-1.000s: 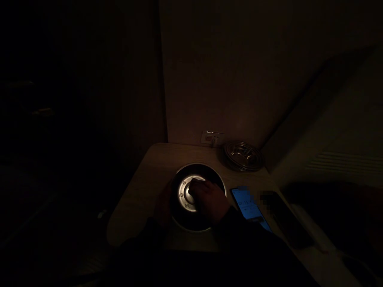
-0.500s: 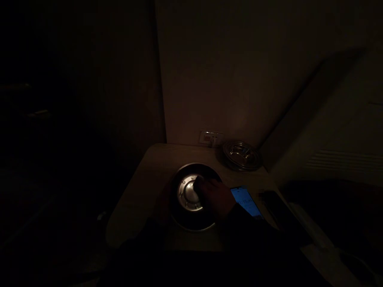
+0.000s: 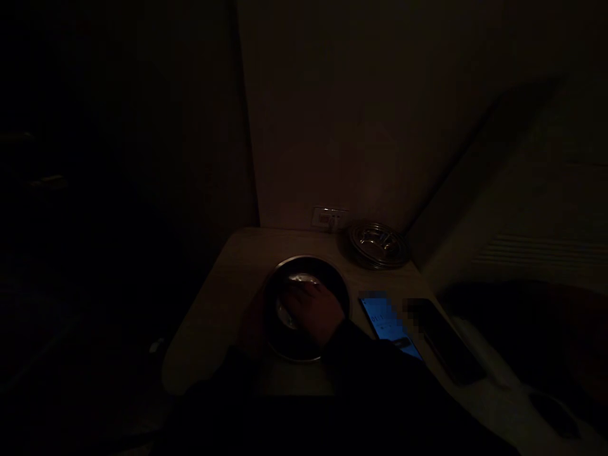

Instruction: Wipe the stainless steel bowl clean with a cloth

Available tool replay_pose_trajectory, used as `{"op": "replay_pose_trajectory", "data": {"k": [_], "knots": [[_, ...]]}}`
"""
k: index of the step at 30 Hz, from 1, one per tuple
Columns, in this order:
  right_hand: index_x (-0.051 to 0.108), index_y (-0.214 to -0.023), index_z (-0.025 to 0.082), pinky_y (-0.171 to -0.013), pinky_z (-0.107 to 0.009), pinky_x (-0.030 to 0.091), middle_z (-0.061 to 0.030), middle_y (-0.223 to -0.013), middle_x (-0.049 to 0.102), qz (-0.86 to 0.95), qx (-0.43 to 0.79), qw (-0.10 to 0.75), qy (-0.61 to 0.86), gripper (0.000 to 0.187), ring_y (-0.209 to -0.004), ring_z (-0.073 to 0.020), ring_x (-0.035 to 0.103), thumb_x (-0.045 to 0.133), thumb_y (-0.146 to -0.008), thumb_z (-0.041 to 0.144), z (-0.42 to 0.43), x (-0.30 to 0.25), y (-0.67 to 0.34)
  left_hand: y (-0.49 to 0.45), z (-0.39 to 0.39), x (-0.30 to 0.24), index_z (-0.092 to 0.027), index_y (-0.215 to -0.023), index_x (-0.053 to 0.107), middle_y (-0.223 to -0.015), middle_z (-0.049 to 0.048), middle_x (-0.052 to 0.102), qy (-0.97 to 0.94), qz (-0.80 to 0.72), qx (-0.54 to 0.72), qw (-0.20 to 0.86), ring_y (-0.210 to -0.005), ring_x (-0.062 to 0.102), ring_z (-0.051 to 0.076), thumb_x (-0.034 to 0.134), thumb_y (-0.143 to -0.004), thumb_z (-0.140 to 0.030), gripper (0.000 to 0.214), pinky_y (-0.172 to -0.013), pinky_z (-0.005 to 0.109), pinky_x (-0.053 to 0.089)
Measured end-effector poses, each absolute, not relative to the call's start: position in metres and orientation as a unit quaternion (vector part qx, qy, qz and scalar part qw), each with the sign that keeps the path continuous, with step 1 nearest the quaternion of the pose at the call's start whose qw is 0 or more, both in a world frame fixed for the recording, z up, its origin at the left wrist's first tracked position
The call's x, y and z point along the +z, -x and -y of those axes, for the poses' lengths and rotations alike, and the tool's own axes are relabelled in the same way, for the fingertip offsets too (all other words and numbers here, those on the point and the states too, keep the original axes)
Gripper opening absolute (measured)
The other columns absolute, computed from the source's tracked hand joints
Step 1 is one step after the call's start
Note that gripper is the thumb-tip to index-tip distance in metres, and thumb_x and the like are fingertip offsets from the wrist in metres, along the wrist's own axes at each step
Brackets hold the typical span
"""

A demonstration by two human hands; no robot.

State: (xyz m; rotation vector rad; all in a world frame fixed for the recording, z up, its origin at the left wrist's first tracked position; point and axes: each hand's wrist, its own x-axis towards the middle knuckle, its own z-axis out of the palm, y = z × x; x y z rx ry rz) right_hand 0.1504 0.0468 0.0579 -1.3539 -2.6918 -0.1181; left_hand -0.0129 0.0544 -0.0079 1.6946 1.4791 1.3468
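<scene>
A round metal bowl (image 3: 289, 342) with a dark inner wall and a shiny bottom sits on the small table. My left hand (image 3: 251, 324), barely lit, is at the bowl's left rim and seems to hold it. Over the bowl's bottom lies my right hand (image 3: 316, 310), its fingers reaching toward the left. Something dark is at those fingertips, but the gloom hides what it is. Part of the shiny bottom shows around the fingers.
Behind, to the right, stands a stack of shiny metal dishes (image 3: 377, 244). A lit phone (image 3: 387, 320) and a dark flat object (image 3: 449, 342) lie right of the bowl. A wall socket (image 3: 330, 218) is above the pale wooden table (image 3: 213, 297). The surroundings are very dark.
My right hand has moved left across the bowl and now covers much of its shiny bottom. My left hand stays at the rim. The whole view has shifted slightly.
</scene>
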Motion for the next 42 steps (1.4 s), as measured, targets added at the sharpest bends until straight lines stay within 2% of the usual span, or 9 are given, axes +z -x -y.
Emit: {"op": "replay_pose_trajectory", "data": {"k": [5,9,16,20,23,27,33,37,42], "knots": [[0.06,-0.123,0.01,-0.089,-0.045,0.046,-0.019,-0.128,0.061,0.87,-0.022,0.013,0.492,0.032,-0.112,-0.03,0.058,0.044,-0.095,0.01,-0.043,0.072,-0.18,0.007,-0.044,-0.001,-0.02,-0.132,0.057,-0.13,0.007,0.064,-0.597,-0.568,0.484,0.294,-0.123,0.057,0.024,0.033,-0.095,-0.026,0.044,-0.108,0.041,0.043],[0.066,-0.111,0.011,-0.085,-0.039,0.048,-0.0161,-0.109,0.07,0.871,0.041,-0.006,0.489,0.029,-0.101,-0.0282,0.063,0.05,-0.087,0.005,-0.015,0.063,-0.182,0.003,-0.039,0.003,-0.018,-0.132,0.056,-0.131,0.0072,0.064,-0.587,-0.584,0.481,0.289,-0.122,0.059,0.025,0.042,-0.091,-0.026,0.044,-0.107,0.038,0.044],[0.063,-0.119,0.017,-0.085,-0.031,0.051,-0.0098,-0.11,0.071,0.838,0.173,0.084,0.51,0.036,-0.1,-0.023,0.067,0.055,-0.085,0.013,-0.002,0.049,-0.137,0.005,-0.042,-0.007,-0.016,-0.115,0.065,-0.116,0.0133,0.07,-0.539,-0.681,0.42,0.262,-0.11,0.064,0.032,0.053,-0.081,-0.024,0.037,-0.1,0.046,0.049],[0.05,-0.135,0.016,-0.092,-0.029,0.049,-0.0115,-0.127,0.063,0.805,0.169,0.143,0.55,0.044,-0.114,-0.02,0.062,0.048,-0.091,0.015,-0.006,0.043,-0.112,0.008,-0.041,-0.026,-0.013,-0.123,0.06,-0.128,0.0182,0.062,-0.529,-0.69,0.443,0.218,-0.124,0.055,0.037,0.049,-0.083,-0.025,0.044,-0.11,0.053,0.037],[0.053,-0.131,0.018,-0.085,-0.029,0.051,-0.0112,-0.122,0.066,0.822,0.153,0.101,0.539,0.039,-0.107,-0.0198,0.065,0.047,-0.093,0.019,-0.001,0.049,-0.115,0.01,-0.041,-0.026,-0.007,-0.123,0.059,-0.128,0.0227,0.061,-0.549,-0.676,0.431,0.236,-0.123,0.055,0.04,0.051,-0.081,-0.028,0.048,-0.109,0.052,0.038],[0.065,-0.11,0.019,-0.077,-0.036,0.05,-0.0105,-0.096,0.073,0.849,0.139,0.025,0.509,0.025,-0.089,-0.0246,0.068,0.056,-0.086,0.019,0.004,0.066,-0.148,0.011,-0.042,-0.011,-0.018,-0.12,0.064,-0.121,0.0117,0.068,-0.568,-0.651,0.422,0.274,-0.117,0.06,0.034,0.052,-0.082,-0.032,0.041,-0.106,0.047,0.044],[0.066,-0.099,0.015,-0.084,-0.043,0.045,-0.0143,-0.095,0.073,0.87,0.046,-0.038,0.489,0.019,-0.101,-0.0287,0.063,0.052,-0.085,0.011,0.0,0.07,-0.183,0.003,-0.036,0.0,-0.023,-0.116,0.065,-0.119,0.0061,0.07,-0.552,-0.58,0.513,0.309,-0.117,0.061,0.025,0.03,-0.093,-0.03,0.042,-0.103,0.037,0.048],[0.063,-0.11,0.016,-0.083,-0.034,0.047,-0.0094,-0.1,0.072,0.869,0.093,0.002,0.485,0.025,-0.097,-0.0224,0.065,0.052,-0.088,0.014,0.004,0.061,-0.162,0.003,-0.037,0.003,-0.02,-0.106,0.067,-0.106,0.0095,0.074,-0.544,-0.622,0.486,0.284,-0.104,0.067,0.028,0.038,-0.087,-0.03,0.036,-0.095,0.041,0.053],[0.058,-0.12,0.018,-0.084,-0.028,0.047,-0.007,-0.112,0.07,0.844,0.156,0.177,0.482,0.031,-0.101,-0.0186,0.064,0.054,-0.089,0.017,0.015,0.04,-0.134,0.01,-0.043,0.005,-0.019,-0.107,0.066,-0.106,0.0131,0.072,-0.579,-0.662,0.407,0.246,-0.1,0.067,0.037,0.061,-0.071,-0.034,0.04,-0.091,0.049,0.052]]}}
